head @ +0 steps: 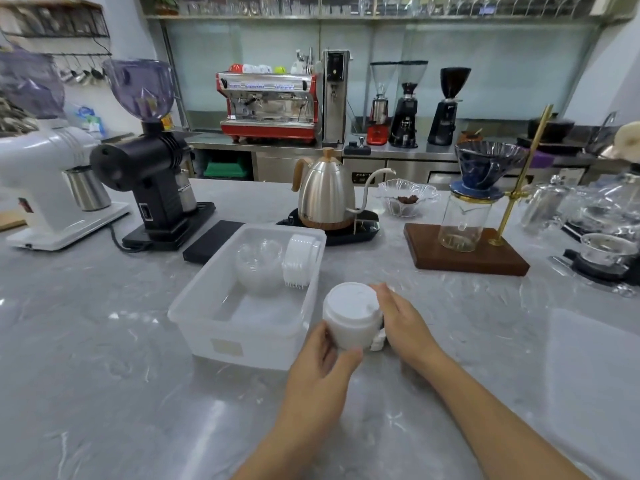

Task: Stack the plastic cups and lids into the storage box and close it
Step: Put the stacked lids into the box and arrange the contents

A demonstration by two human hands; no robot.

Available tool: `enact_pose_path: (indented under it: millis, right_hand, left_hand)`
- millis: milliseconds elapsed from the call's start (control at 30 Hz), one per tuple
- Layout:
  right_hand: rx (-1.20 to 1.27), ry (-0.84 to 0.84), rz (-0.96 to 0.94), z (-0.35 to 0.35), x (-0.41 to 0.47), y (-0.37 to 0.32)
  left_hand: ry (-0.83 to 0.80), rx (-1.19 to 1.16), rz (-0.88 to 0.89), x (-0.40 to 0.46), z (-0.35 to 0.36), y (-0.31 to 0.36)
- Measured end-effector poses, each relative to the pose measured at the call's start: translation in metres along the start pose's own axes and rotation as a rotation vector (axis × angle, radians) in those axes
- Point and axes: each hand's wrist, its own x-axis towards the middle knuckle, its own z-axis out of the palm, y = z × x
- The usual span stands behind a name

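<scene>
A translucent storage box [194, 308] stands open on the marble counter. Inside it lies a stack of clear plastic cups [258, 263] on its side, with a row of white lids [301, 261] beside it at the right wall. Just right of the box, a stack of white lids [351, 315] is held between both hands. My left hand [322, 368] grips its near side with thumb and fingers curled round it. My right hand [403, 322] presses flat against its right side, fingers straight. A few more white lids [378, 341] peek out beneath the stack.
A translucent box lid [595, 368] lies flat at the right. Behind the box stand a steel gooseneck kettle [327, 195], a black scale [211, 240], a black grinder [152, 188] and a white grinder [45, 181]. A pour-over stand [467, 251] sits at the back right.
</scene>
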Motion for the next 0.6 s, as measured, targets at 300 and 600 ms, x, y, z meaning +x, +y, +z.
enact_pose_path:
  millis: [300, 600]
  right_hand:
    - [0.176, 0.041, 0.075, -0.001, -0.005, -0.004]
    - [0.294, 0.221, -0.112, -0.014, -0.023, -0.043]
  left_hand:
    - [-0.025, -0.054, -0.041, -0.010, -0.001, 0.001]
    - [0.009, -0.045, 0.163, -0.029, 0.010, 0.025]
